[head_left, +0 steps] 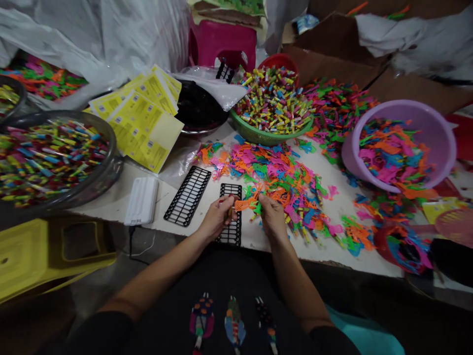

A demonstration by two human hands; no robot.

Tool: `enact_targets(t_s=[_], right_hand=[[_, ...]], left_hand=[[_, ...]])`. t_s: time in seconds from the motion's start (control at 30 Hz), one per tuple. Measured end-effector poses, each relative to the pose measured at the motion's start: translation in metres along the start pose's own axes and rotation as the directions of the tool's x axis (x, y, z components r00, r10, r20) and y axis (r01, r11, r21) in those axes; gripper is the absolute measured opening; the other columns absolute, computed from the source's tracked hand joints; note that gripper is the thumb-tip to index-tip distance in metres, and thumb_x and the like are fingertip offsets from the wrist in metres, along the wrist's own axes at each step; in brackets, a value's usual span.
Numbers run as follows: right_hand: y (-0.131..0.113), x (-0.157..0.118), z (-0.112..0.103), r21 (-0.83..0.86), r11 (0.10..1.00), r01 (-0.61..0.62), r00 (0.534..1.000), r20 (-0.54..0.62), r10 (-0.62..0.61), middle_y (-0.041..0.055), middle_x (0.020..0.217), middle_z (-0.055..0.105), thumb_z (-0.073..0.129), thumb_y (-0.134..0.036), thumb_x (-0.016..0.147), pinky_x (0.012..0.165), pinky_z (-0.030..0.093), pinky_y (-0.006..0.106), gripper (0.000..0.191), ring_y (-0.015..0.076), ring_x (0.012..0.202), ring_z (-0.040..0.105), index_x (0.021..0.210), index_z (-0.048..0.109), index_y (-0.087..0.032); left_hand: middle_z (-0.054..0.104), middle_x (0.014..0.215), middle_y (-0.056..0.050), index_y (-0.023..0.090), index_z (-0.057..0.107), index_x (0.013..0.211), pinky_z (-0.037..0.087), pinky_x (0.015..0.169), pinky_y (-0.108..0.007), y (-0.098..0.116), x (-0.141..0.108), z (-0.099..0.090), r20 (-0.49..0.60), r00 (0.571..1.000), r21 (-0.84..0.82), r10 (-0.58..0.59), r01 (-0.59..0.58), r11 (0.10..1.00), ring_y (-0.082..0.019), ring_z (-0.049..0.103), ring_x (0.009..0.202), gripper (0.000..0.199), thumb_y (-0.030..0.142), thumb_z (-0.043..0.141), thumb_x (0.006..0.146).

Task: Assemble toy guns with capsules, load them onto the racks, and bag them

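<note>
Over the front of the worktable, my left hand point(220, 217) is closed, with its thumb and finger pinching the end of a small orange plastic toy piece point(242, 203). Just across from it, my right hand point(272, 217) has its fingers pressed together near the other end of that piece; what they grip is hidden. Below my left hand lies a black plastic grid rack point(231, 229), partly covered by the hand. A second black grid rack point(187, 195) rests to its left. Behind my hands spreads a heap of bright plastic toy pieces point(273, 167), some with small tubes in them.
A green basin point(258, 135) of small colourful tubes stands behind the heap. At the right is a purple basin point(399, 108) of plastic pieces. To the left are a dark clear basin point(111, 143) of tubes, yellow printed sheets point(138, 130) and a white power bank point(141, 201).
</note>
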State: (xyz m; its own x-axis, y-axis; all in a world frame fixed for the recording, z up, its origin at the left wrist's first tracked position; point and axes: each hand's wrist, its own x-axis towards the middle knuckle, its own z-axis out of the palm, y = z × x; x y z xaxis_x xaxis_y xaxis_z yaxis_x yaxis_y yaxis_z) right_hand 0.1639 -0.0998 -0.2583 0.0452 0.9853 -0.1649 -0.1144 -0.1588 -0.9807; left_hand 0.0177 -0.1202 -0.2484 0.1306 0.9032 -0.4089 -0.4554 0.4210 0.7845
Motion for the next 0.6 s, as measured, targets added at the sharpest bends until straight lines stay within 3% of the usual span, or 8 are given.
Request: enact_targets(t_s=[0.17, 0.37, 0.5, 0.6], right_hand=[[0.000, -0.003, 0.001, -0.106, 0.993, 0.050, 0.996, 0.073, -0.042, -0.0024, 0.061, 0.056, 0.055, -0.046, 0.072, 0.058, 0.045, 0.025, 0.029, 0.0114, 0.060, 0.052, 0.070, 0.061, -0.018], [-0.009, -0.010, 0.001, -0.149, 0.964, 0.218, 0.958, -0.157, -0.241, -0.0023, 0.073, 0.058, 0.066, -0.036, 0.063, 0.066, 0.045, 0.026, 0.022, 0.0109, 0.069, 0.054, 0.079, 0.062, -0.021], [-0.011, -0.011, -0.003, -0.202, 0.926, 0.318, 0.935, -0.095, -0.341, 0.0006, 0.079, 0.059, 0.064, -0.033, 0.065, 0.069, 0.045, 0.028, 0.014, 0.0137, 0.078, 0.055, 0.072, 0.062, -0.021], [-0.009, -0.010, -0.006, -0.138, 0.929, 0.344, 0.933, -0.061, -0.354, 0.0008, 0.084, 0.059, 0.064, -0.031, 0.065, 0.071, 0.045, 0.029, 0.013, 0.0146, 0.082, 0.056, 0.073, 0.059, -0.022]], left_hand=[[0.055, 0.053, 0.005, 0.014, 0.058, 0.087, 0.026, 0.036, -0.014, 0.004, -0.006, 0.001, -0.026, 0.999, 0.129, 0.024, -0.020, 0.991, -0.003, 0.045, 0.040, 0.039, 0.032, 0.072, 0.056], [0.055, 0.054, 0.004, 0.014, 0.059, 0.087, 0.026, 0.034, -0.013, 0.007, -0.010, 0.005, -0.045, 0.996, 0.223, 0.079, -0.067, 0.973, -0.003, 0.043, 0.039, 0.035, 0.033, 0.070, 0.060], [0.062, 0.070, 0.000, 0.013, 0.061, 0.084, 0.040, 0.041, -0.015, 0.009, -0.015, 0.006, -0.043, 0.985, 0.341, 0.169, -0.144, 0.929, -0.005, 0.049, 0.047, 0.032, 0.033, 0.069, 0.060], [0.064, 0.077, -0.003, 0.013, 0.062, 0.084, 0.047, 0.050, -0.018, 0.010, -0.020, 0.005, -0.015, 0.966, 0.417, 0.256, -0.227, 0.880, -0.010, 0.055, 0.058, 0.030, 0.031, 0.068, 0.061]])
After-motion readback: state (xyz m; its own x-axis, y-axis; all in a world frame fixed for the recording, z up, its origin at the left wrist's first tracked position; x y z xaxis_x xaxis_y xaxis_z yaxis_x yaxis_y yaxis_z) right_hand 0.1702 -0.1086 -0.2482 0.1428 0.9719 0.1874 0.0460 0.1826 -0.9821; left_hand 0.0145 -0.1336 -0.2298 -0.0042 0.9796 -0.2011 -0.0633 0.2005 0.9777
